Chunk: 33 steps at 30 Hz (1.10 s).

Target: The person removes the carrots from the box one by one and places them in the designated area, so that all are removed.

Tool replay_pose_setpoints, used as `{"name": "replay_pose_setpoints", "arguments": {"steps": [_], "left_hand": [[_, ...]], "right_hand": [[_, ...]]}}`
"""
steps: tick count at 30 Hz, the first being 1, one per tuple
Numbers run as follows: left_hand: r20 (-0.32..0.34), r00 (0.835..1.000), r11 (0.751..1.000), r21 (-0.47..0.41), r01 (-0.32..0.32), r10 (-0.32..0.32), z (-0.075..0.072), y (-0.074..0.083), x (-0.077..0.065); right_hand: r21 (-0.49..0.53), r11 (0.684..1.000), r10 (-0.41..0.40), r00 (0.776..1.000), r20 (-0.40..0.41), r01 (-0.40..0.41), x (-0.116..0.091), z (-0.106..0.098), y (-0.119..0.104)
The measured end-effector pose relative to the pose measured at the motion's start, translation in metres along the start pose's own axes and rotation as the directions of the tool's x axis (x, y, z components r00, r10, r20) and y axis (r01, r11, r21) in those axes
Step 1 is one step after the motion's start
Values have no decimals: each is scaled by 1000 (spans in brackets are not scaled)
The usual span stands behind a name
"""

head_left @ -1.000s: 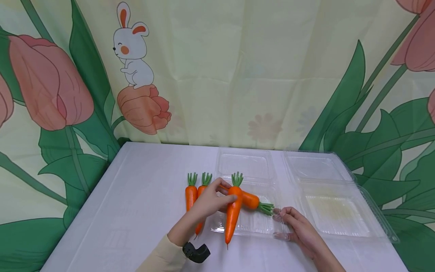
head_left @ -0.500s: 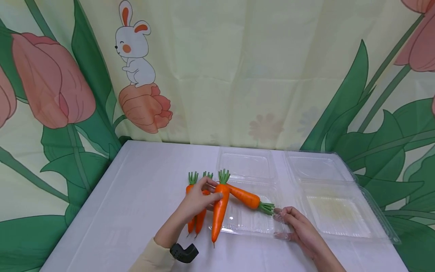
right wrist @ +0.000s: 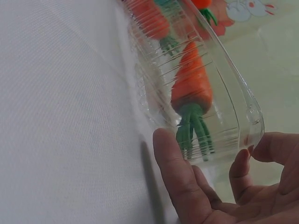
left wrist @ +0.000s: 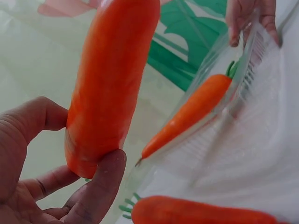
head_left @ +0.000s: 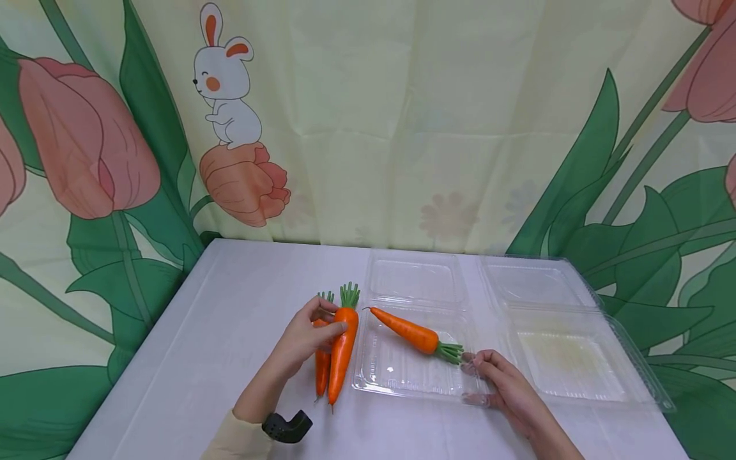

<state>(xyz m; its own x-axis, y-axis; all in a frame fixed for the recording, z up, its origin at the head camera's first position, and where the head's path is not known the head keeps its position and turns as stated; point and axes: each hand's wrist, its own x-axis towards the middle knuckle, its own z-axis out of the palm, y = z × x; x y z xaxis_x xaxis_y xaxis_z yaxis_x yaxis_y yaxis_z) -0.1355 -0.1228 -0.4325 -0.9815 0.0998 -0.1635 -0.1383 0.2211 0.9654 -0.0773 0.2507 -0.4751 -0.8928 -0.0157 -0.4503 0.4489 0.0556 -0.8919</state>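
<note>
My left hand [head_left: 307, 335] holds an orange carrot [head_left: 343, 348] between thumb and fingers, its green top upward in the head view. Another carrot [head_left: 322, 374] is partly covered by that hand and the held carrot. Right of them stands a clear plastic clamshell box [head_left: 374, 383], unfolded with its lid toward the back. One carrot [head_left: 411, 332] lies slantwise in its near half, green stubs toward my right hand [head_left: 506, 383]. That hand grips the right side of the box; in the right wrist view, the thumb and fingers pinch around its rim [right wrist: 254, 116].
A second clear clamshell box [head_left: 566, 351] lies unfolded at the right of the white table [head_left: 230, 370]. Behind the table's back edge hangs a curtain [head_left: 356, 128] printed with tulips and a rabbit.
My left hand has carried its carrot leftward, from over the clear box to beside it, now overlapping the carrots at the left. My right hand has kept its hold on the box.
</note>
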Motion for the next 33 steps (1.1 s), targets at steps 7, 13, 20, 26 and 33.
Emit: {"name": "replay_pose_setpoints", "arguments": {"steps": [7, 13, 20, 26, 33], "left_hand": [[-31, 999, 1000, 5, 16, -16, -16, -10, -1], [-79, 997, 999, 28, 23, -20, -33, -16, -1], [-143, 989, 994, 94, 50, -36, -48, -24, 3], [-192, 980, 983, 168, 80, -47, -54, -30, 6], [-229, 971, 963, 239, 123, -67, -56, -38, 11]], "right_hand": [[-2, 1000, 6, 1000, 4, -6, 0, 0, -1], [-3, 1000, 14, 1000, -4, -14, 0, 0, -2], [-3, 1000, 11, 1000, -1, -11, 0, 0, -2], [0, 1000, 11, 1000, -1, -11, 0, 0, -1], [0, 1000, 1, 1000, 2, -1, 0, 0, -1]]}}
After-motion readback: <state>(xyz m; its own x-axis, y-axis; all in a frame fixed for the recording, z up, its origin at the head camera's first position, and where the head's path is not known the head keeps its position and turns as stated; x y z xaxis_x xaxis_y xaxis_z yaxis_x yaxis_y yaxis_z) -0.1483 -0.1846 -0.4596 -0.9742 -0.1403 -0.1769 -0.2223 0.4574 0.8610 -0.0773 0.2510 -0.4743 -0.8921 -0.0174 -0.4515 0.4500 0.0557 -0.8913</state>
